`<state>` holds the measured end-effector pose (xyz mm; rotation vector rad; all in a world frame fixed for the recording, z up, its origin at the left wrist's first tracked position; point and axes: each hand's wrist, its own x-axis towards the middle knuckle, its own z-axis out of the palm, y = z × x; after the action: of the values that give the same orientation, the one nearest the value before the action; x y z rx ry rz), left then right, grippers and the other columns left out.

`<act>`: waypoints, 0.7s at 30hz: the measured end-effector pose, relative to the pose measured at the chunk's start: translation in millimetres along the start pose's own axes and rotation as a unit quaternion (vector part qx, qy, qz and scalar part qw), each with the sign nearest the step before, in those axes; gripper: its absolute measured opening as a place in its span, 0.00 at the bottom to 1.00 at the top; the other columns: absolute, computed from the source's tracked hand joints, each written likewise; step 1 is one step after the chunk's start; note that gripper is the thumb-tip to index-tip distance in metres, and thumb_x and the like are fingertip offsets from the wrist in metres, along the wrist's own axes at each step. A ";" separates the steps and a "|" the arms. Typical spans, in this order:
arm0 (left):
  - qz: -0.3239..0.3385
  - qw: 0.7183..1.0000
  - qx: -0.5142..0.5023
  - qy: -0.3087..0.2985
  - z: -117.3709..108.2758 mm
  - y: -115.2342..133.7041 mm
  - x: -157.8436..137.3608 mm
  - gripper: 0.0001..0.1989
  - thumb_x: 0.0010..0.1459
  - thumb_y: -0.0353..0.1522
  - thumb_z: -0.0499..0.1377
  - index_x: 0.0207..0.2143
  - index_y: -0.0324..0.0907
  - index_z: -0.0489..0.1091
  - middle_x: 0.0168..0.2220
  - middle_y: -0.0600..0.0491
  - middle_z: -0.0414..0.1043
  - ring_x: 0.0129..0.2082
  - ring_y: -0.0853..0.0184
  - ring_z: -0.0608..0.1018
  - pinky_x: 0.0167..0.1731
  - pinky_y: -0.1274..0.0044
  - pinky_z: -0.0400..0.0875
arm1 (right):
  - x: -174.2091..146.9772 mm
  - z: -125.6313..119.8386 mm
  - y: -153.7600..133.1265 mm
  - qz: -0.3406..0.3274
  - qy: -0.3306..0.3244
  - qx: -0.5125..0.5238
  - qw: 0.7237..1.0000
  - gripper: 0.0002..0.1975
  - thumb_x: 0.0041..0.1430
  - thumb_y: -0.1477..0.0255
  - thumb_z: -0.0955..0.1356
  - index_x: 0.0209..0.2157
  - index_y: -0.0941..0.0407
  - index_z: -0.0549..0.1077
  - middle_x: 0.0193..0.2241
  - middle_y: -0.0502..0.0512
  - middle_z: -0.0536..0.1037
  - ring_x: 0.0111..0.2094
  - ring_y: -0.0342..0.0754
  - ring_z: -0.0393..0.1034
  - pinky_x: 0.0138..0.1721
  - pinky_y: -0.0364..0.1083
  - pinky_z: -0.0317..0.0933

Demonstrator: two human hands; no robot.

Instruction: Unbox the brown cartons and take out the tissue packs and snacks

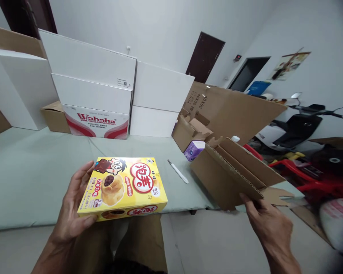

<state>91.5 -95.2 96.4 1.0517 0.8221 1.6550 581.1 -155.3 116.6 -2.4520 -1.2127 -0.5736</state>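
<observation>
My left hand [74,209] grips a yellow snack box [125,186] by its left end, thumb on the near side and fingers behind it. The box is held up near the table's front edge, its printed face with a cartoon child and a filled puff turned upward. My right hand [267,220] pinches the near wall of an open brown cardboard box [228,179] at the table's right edge. That box is tilted, and its inside is mostly hidden from me. A white pen-like tool [177,171] lies on the table between the two boxes.
A pale green cloth covers the table [31,167]. White cartons, including a Wahaba-style red-printed carton [100,123], stand along the back. A purple box [194,150] and a smaller brown box [185,131] sit behind the open box. A scooter [297,125] stands at the right.
</observation>
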 end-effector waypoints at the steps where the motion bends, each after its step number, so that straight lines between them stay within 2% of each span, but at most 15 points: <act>1: -0.002 1.000 0.002 -0.004 2.3 -0.7 -0.5 0.55 0.32 0.48 0.78 0.65 0.51 0.67 0.67 0.44 0.66 0.67 0.40 0.68 0.63 0.59 0.71 | 4.5 4.9 2.0 0.007 -0.004 -0.012 1.000 0.22 0.63 0.52 0.64 0.26 0.52 0.79 0.22 0.63 0.76 0.25 0.58 0.70 0.27 0.50 0.55; 4: -0.007 1.000 0.015 -0.009 6.5 -1.1 -2.2 0.53 0.32 0.49 0.78 0.64 0.53 0.68 0.66 0.47 0.68 0.66 0.42 0.70 0.62 0.62 0.72 | 18.2 18.0 -2.9 0.027 -0.021 -0.043 0.998 0.20 0.64 0.56 0.65 0.26 0.53 0.79 0.24 0.63 0.78 0.27 0.57 0.71 0.27 0.49 0.54; 7: -0.014 0.999 0.030 -0.009 6.5 -1.7 -3.2 0.53 0.32 0.49 0.78 0.64 0.54 0.68 0.66 0.48 0.69 0.66 0.42 0.70 0.61 0.62 0.73 | 29.2 26.5 -17.9 0.031 -0.057 -0.074 0.995 0.19 0.66 0.59 0.65 0.31 0.55 0.81 0.27 0.65 0.81 0.29 0.58 0.73 0.27 0.49 0.54; 13: -0.024 0.998 0.050 -0.006 5.9 -10.7 -0.7 0.56 0.31 0.50 0.78 0.65 0.54 0.66 0.69 0.49 0.66 0.67 0.42 0.70 0.61 0.63 0.73 | 48.0 35.2 -42.0 0.008 -0.101 -0.097 0.990 0.20 0.69 0.60 0.64 0.42 0.58 0.83 0.35 0.67 0.84 0.35 0.58 0.77 0.30 0.49 0.54; 21: -0.048 0.998 0.039 -0.020 16.6 -32.3 5.8 0.57 0.31 0.51 0.78 0.65 0.52 0.65 0.66 0.45 0.69 0.65 0.42 0.71 0.58 0.63 0.75 | 84.8 57.3 -65.5 -0.051 -0.100 -0.092 0.990 0.18 0.70 0.64 0.63 0.44 0.56 0.83 0.37 0.66 0.85 0.36 0.56 0.78 0.32 0.48 0.55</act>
<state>117.8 -79.4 76.0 1.0773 0.9033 1.5274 586.6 -33.9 117.7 -2.6655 -1.4272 -0.4965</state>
